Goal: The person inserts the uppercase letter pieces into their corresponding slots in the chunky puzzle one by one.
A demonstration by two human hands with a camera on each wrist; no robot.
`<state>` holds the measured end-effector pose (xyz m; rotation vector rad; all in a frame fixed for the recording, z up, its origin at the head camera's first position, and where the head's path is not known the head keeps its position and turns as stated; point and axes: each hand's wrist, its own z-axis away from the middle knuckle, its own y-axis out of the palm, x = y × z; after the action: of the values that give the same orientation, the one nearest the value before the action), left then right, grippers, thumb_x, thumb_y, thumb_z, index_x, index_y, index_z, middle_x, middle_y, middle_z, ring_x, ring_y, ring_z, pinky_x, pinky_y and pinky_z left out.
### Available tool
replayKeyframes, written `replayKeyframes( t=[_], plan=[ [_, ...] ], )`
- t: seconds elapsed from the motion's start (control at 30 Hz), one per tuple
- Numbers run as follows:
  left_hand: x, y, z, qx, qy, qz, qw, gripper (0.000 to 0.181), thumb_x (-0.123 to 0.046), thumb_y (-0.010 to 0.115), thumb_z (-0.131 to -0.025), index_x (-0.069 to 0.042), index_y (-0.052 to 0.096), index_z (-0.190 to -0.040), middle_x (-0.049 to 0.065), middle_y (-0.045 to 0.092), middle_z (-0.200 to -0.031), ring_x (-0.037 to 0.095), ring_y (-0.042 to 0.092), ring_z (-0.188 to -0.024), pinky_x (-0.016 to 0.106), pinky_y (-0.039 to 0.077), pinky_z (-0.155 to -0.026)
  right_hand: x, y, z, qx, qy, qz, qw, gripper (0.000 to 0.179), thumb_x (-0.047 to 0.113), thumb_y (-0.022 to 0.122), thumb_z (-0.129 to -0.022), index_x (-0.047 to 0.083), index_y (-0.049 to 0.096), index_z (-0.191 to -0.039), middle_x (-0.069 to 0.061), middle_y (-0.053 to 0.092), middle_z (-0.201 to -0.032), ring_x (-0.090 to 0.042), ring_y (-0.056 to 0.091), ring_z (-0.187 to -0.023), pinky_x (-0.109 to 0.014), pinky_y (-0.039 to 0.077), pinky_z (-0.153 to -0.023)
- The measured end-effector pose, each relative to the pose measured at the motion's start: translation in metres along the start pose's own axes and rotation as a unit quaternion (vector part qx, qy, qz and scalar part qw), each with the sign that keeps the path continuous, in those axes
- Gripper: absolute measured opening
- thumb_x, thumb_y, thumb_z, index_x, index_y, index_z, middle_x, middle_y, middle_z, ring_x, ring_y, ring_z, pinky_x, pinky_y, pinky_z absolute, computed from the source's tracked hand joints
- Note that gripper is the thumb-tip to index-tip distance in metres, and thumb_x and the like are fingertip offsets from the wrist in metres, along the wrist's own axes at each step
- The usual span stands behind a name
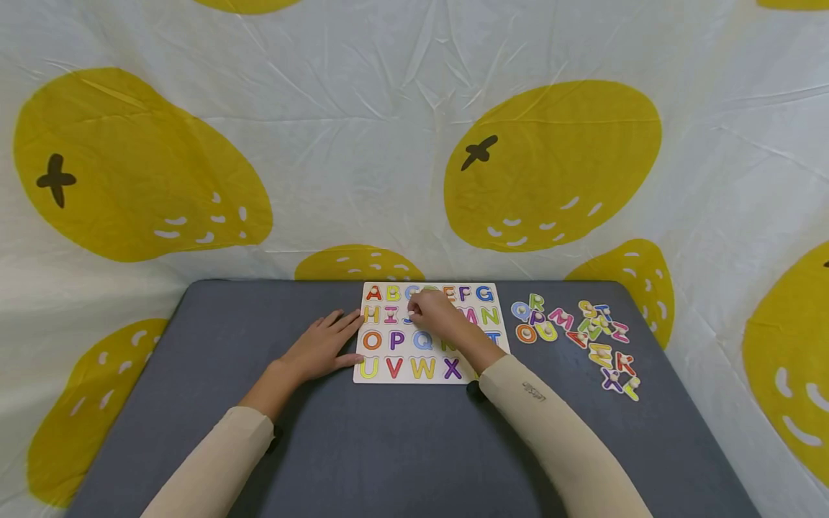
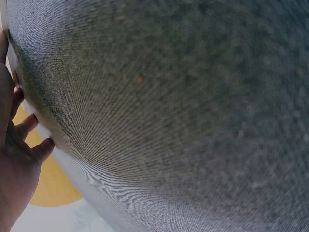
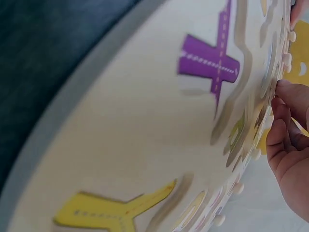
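Note:
A white alphabet puzzle board (image 1: 408, 370) lies on the table with rows of coloured letters. Knobs stand on letters in its top row and on the H and I. My right hand (image 1: 437, 313) reaches over the second row, thumb and fingertips pinching at the letter J piece (image 1: 408, 318), which they mostly cover. In the right wrist view, the thumb and fingers (image 3: 287, 94) meet close to the board's surface. My left hand (image 1: 324, 345) is spread on the table, its fingertips touching the board's left edge.
Loose letter pieces with knobs lie right of the board: a nearer cluster with an orange O (image 1: 526, 333), and a farther one with a red K (image 1: 624, 362). The dark grey table (image 1: 388, 446) meets a lemon-patterned cloth (image 1: 363, 180) at the back.

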<state>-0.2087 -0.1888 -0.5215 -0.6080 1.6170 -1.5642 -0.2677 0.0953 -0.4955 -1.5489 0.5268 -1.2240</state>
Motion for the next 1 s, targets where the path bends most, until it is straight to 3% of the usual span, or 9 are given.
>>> replayKeyframes(
  t=[0.23, 0.47, 0.67, 1.0],
  plan=[
    [0.000, -0.001, 0.000, 0.002, -0.003, -0.003, 1.0000, 0.086, -0.061, 0.059, -0.098, -0.014, 0.029, -0.165, 0.007, 0.031, -0.170, 0.041, 0.030, -0.154, 0.064, 0.031, -0.120, 0.006, 0.001, -0.002, 0.000, -0.005, 0.021, 0.9998, 0.008, 0.011, 0.069, -0.098, 0.005, 0.075, -0.099, -0.005, 0.062, -0.088, -0.017, 0.052, -0.081, -0.031, 0.047, -0.077],
    [-0.001, -0.002, 0.001, 0.003, -0.001, -0.003, 1.0000, 0.086, -0.061, 0.059, -0.099, -0.014, 0.030, -0.164, 0.008, 0.032, -0.169, 0.042, 0.031, -0.154, 0.064, 0.032, -0.119, -0.001, -0.004, 0.011, -0.014, -0.008, -0.023, 0.9996, 0.017, 0.012, 0.070, -0.098, 0.004, 0.074, -0.112, -0.005, 0.063, -0.090, -0.017, 0.053, -0.082, -0.032, 0.047, -0.077],
    [-0.003, -0.004, 0.003, 0.009, -0.007, 0.002, 0.9999, 0.085, -0.060, 0.060, -0.099, -0.013, 0.031, -0.164, 0.009, 0.032, -0.169, 0.042, 0.030, -0.154, 0.064, 0.031, -0.120, -0.022, -0.021, 0.037, -0.040, -0.020, -0.036, 0.9984, 0.018, 0.010, 0.070, -0.097, 0.002, 0.075, -0.112, -0.005, 0.068, -0.092, -0.016, 0.058, -0.083, -0.032, 0.051, -0.077],
    [-0.003, -0.005, 0.001, 0.001, -0.004, 0.004, 1.0000, 0.086, -0.059, 0.061, -0.098, -0.012, 0.031, -0.164, 0.009, 0.033, -0.169, 0.043, 0.030, -0.154, 0.065, 0.030, -0.120, -0.075, -0.057, 0.099, -0.102, -0.008, -0.026, 0.9944, 0.018, 0.010, 0.077, -0.093, 0.001, 0.076, -0.109, -0.005, 0.066, -0.089, -0.016, 0.057, -0.077, -0.030, 0.049, -0.069]
  ],
)
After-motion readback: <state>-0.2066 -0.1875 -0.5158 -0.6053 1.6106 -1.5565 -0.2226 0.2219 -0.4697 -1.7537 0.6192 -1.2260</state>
